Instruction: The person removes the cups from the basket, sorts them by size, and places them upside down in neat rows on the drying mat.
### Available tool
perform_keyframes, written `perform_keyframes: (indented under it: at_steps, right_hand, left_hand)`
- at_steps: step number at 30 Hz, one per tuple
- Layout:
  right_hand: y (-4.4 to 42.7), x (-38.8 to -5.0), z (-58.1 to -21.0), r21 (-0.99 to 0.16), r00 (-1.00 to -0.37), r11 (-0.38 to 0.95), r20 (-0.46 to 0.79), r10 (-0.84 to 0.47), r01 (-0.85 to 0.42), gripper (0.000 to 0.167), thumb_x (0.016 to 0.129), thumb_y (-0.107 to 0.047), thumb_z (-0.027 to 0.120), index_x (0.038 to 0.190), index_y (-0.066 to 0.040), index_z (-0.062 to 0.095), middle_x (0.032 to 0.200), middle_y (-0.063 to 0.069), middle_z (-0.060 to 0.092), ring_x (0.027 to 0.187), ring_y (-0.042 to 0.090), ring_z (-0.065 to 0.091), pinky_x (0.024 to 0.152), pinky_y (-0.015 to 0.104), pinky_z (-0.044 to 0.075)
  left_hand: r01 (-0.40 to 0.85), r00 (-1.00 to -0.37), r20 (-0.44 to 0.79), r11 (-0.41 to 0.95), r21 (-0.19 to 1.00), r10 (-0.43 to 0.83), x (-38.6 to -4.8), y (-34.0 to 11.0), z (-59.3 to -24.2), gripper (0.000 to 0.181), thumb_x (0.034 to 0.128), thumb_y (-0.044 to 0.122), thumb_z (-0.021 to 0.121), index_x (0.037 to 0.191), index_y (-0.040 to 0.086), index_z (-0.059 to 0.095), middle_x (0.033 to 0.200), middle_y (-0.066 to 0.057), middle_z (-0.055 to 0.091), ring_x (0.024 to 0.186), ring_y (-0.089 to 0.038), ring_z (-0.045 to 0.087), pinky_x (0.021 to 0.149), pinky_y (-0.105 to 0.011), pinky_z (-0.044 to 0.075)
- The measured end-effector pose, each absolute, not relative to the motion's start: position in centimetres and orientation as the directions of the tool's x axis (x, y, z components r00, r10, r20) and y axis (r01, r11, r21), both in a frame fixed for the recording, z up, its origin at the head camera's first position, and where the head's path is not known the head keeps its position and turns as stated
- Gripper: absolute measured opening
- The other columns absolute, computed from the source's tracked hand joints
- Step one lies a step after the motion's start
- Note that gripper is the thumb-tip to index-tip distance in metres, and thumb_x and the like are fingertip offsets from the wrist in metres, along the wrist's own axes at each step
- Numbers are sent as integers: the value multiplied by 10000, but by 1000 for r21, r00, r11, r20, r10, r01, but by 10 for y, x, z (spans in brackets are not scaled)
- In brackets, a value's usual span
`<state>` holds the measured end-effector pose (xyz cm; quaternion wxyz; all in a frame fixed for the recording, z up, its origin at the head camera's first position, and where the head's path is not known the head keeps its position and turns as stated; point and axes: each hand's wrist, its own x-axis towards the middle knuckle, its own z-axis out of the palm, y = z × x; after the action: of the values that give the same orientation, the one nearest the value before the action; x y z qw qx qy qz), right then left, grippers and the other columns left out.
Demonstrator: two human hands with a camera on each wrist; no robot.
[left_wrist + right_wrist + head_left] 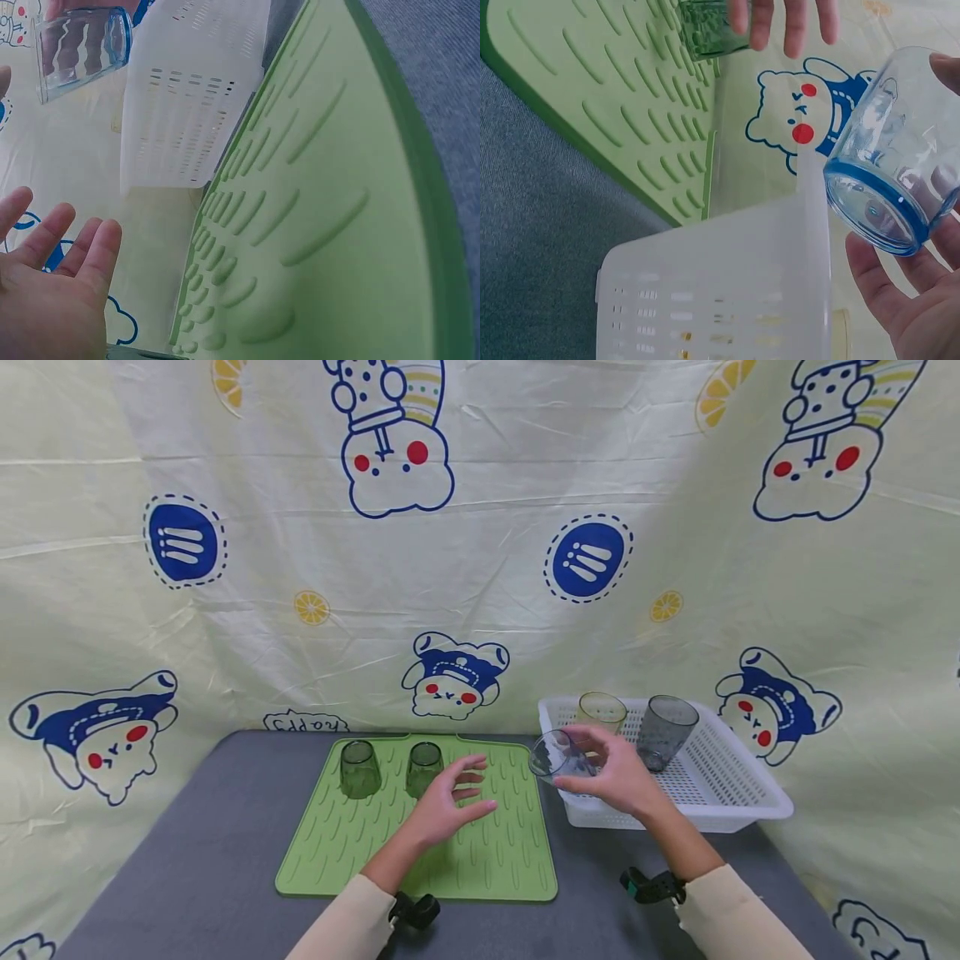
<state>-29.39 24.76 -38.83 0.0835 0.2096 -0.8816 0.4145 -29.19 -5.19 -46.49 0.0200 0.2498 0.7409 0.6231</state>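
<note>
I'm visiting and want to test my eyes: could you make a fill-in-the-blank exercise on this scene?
The right hand holds a glass whose base is coloured ____.
The only hand holding nothing is the ____ one.
Exactly ____ green glasses stand on the mat.
Missing words: blue; left; two.

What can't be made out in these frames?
Head view: the lower part of the yellow-rimmed glass, behind the right hand.
Head view: a lower corner of the green glass nearest the left hand, behind that hand.
Left wrist view: the rest of the left hand, cut off by the edge.
Right wrist view: part of the blue-based glass, cut off at right.
</note>
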Motion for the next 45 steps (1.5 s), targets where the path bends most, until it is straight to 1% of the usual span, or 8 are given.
perform_keyframes:
  at_steps: [7,15,23,30,34,38,41,45]
  right_hand:
    - [235,-292,-387,-636,-871,596,349,-345,-490,706,772,-386,907,1377,-157,626,1330,68,685,1211,300,650,987,504,556]
    - [226,-291,-386,-596,-856,615,354,-376,-516,710,762,-410,909,1359,-123,654,1337,71,689,1190,300,670,961,517,568]
    - [219,-292,-388,-565,-856,643,335,-393,-517,704,728,-457,920,1312,-139,686,1269,34,722,1155,260,678,950,475,574]
    - [213,-292,-387,-532,-840,650,351,-414,-543,661,707,-460,930,1265,-174,721,1189,-26,744,1056,169,682,898,412,579]
    - [210,-292,-386,-513,-832,655,351,-430,-555,674,680,-498,934,1243,-186,733,1125,-63,749,992,113,672,858,354,579]
    - [208,-291,-385,-515,-824,644,341,-452,-566,671,673,-494,939,1234,-187,736,1124,-65,748,986,108,668,838,335,573]
    - [206,-290,-384,-513,-816,635,339,-468,-578,661,675,-495,938,1229,-194,739,1134,-66,748,992,109,666,840,341,570]
    - [205,-291,-385,-498,-805,632,348,-481,-593,654,675,-517,931,1223,-215,741,1129,-82,747,977,95,655,824,326,559]
  left_hand:
    - [342,-867,282,77,937,411,-292,-49,-459,706,923,192,772,1537,154,425,1502,-116,511,1359,-372,533,1144,-469,465]
    - [333,-854,281,46,942,437,-292,-47,-455,738,912,206,787,1546,158,411,1517,-122,485,1355,-370,535,1158,-536,432]
    - [324,-849,274,34,946,452,-292,-43,-452,736,917,222,787,1544,151,410,1517,-121,480,1356,-387,526,1148,-519,448]
    - [317,-837,283,-6,948,468,-288,-38,-444,744,916,160,782,1552,118,398,1530,-167,464,1351,-421,521,1143,-565,438]
    - [317,-829,281,-8,948,484,-287,-36,-442,754,919,148,775,1562,100,384,1523,-172,468,1338,-400,534,1135,-496,470]
    - [309,-822,271,-8,951,501,-287,-35,-442,747,919,135,773,1562,123,392,1512,-161,474,1327,-369,548,1113,-407,501]
    - [309,-818,272,-11,951,508,-288,-34,-442,741,910,123,779,1552,142,410,1494,-146,488,1307,-348,565,1097,-383,514]
    - [309,-822,275,-15,951,499,-289,-33,-442,733,897,104,787,1537,136,431,1462,-142,508,1252,-311,595,1082,-405,526]
